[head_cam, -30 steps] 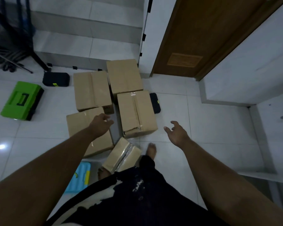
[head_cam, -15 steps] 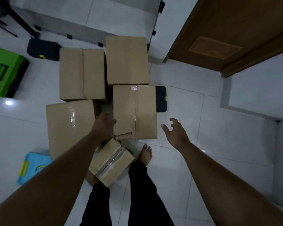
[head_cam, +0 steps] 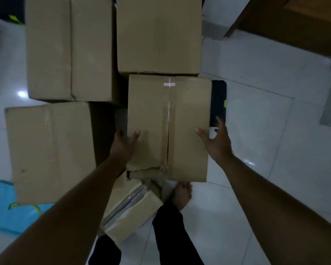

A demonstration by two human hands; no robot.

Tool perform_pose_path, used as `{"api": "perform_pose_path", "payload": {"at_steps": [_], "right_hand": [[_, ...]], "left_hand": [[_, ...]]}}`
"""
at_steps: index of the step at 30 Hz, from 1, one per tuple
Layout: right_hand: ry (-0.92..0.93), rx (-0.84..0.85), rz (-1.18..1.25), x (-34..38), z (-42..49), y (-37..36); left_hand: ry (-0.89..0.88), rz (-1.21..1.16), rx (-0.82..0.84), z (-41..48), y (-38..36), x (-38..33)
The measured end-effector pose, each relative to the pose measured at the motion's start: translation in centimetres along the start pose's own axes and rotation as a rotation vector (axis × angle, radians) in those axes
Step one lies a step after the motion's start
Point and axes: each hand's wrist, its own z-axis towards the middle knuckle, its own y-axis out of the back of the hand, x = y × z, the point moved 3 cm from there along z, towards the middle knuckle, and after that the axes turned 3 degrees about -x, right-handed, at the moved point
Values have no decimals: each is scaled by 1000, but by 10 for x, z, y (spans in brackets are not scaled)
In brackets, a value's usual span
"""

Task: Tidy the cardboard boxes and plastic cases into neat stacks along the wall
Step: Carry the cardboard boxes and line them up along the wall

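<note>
Bracketing the taped cardboard box (head_cam: pixel 168 129) from both sides, your hands sit at its near half. Your left hand (head_cam: pixel 122 148) lies against the box's left edge, thumb laid on the top face and the other fingers dropped out of sight down the side wall. Your right hand (head_cam: pixel 216 142) stands at the right edge with fingers spread and unclenched — the thumb tip reaches onto the top face, while the remaining fingers hang just beside the wall; whether they touch it cannot be told. Neither hand is closed around the box.

The box rests on the white tiled floor (head_cam: pixel 256 121), its taped seam running away from you and its near left corner crushed and torn. Its far edge meets a plain box (head_cam: pixel 159 35). To the left of that one stands a box with a centre seam (head_cam: pixel 69 48), and nearer you, along the left, a larger box (head_cam: pixel 50 150) with clear tape on top. A small tilted box (head_cam: pixel 130 213) lies just in front of the held box, beside your bare foot (head_cam: pixel 182 194).

A black plastic case (head_cam: pixel 219 100) shows past the held box's right edge, partly hidden by it. A light-blue plastic case (head_cam: pixel 6 209) lies at the lower left, partly under the larger box. A wooden door (head_cam: pixel 294 22) fills the upper right corner.
</note>
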Motion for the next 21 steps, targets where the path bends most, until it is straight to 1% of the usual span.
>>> {"api": "perform_pose_path", "payload": {"at_steps": [3,6,8,11,14,18,21], "right_hand": [[-94,31,156,-24,19,-17],[-190,169,319,-39,24,-36],[-239,234,414,-40,20,-45],[-261,236,464,-40,6,-43],[-265,241,473,-34,-15,-25],[-258,215,487,-13,-57,13],[-237,180,515,10,-94,47]], "left_hand": [[16,-26,44,22,-17,3],[50,-77,75,34,-33,6],[81,-94,61,34,-38,7],[104,-81,60,23,-37,11],[92,-108,85,-2,-29,7],[92,-127,136,-50,-6,-10],[37,-120,159,-93,16,-34]]}}
